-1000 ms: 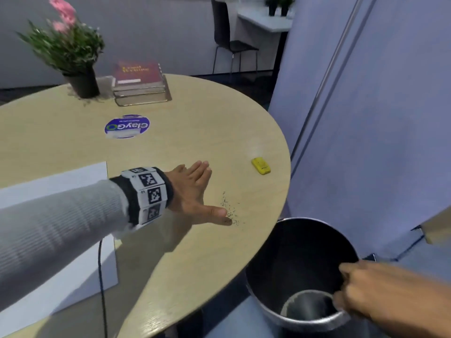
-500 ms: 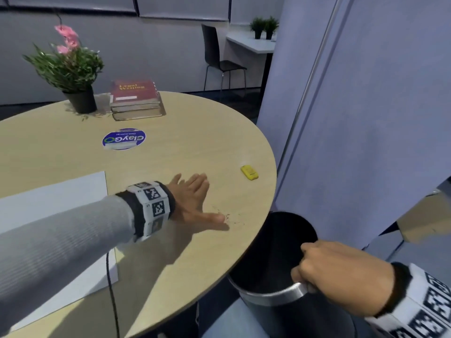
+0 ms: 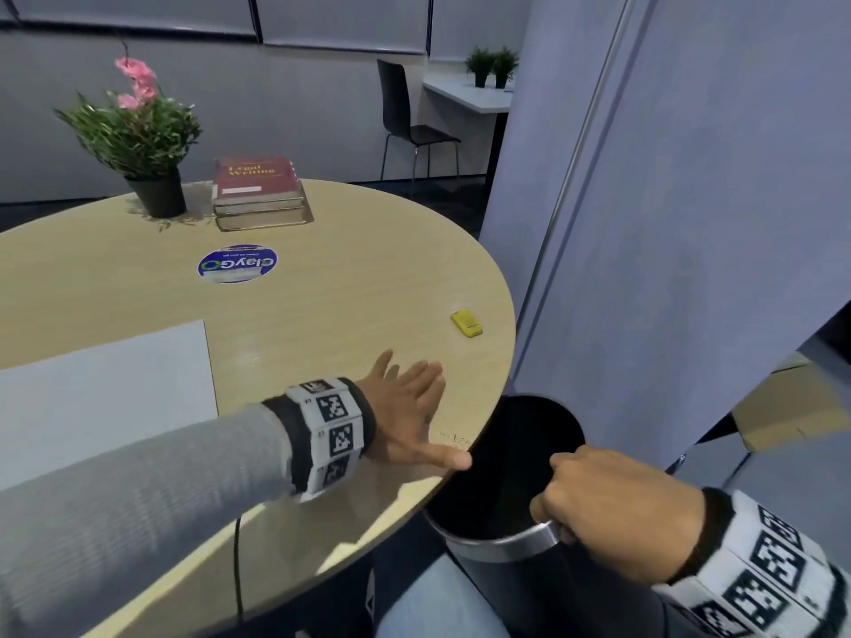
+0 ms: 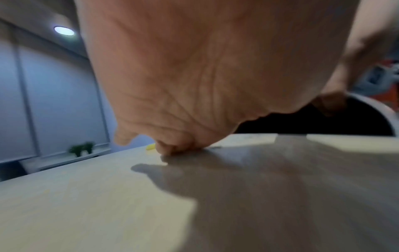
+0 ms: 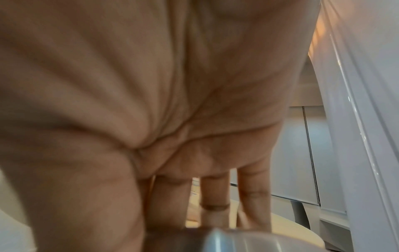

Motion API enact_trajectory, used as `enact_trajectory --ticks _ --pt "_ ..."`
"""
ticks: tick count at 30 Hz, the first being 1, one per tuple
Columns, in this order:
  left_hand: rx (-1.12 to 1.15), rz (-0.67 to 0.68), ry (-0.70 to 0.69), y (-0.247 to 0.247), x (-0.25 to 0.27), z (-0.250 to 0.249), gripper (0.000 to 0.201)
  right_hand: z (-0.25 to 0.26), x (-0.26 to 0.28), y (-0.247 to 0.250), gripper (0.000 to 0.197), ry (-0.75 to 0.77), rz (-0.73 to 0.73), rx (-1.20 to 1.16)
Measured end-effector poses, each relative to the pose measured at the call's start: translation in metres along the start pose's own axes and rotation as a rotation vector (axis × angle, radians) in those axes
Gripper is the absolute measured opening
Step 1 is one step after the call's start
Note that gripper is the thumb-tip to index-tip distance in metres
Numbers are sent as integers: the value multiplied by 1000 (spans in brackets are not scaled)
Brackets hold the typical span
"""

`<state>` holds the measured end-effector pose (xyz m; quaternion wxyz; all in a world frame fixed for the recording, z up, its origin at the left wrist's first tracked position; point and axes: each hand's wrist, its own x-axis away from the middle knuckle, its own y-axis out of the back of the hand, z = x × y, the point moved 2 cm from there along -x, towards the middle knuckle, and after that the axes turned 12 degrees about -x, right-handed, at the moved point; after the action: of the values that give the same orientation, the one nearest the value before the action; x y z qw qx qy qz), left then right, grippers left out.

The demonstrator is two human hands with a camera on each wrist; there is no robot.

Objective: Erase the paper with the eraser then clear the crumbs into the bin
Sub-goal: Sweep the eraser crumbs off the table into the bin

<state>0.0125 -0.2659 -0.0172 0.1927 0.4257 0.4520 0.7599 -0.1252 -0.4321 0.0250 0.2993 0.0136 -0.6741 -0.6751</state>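
Note:
My left hand lies flat with straight fingers on the round wooden table, its edge on the surface at the table's rim, thumb pointing at the bin. A few dark eraser crumbs lie just ahead of it at the rim. My right hand grips the metal rim of the dark bin, holding it up against the table edge below the crumbs. The yellow eraser lies loose near the right edge. White paper lies at the left. The left wrist view shows the palm edge-down on the table.
At the table's far side stand a potted pink flower and a stack of books; a round blue sticker is in the middle. A grey partition rises right of the table. My knee in jeans is below.
My left hand swept the crumbs right, to the table's rim. My right hand took hold of the bin's rim and lifted the bin up against the table edge.

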Motion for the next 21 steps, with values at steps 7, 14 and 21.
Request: enact_trajectory --ticks 7,14,21 --pt "36 -86 -172 6 20 -31 108 17 2 4 24 28 -1 42" --pt "80 150 307 -23 51 43 135 28 2 2 29 37 -9 34" --pt "121 31 -158 -10 26 -62 114 34 -1 3 27 35 41 46"
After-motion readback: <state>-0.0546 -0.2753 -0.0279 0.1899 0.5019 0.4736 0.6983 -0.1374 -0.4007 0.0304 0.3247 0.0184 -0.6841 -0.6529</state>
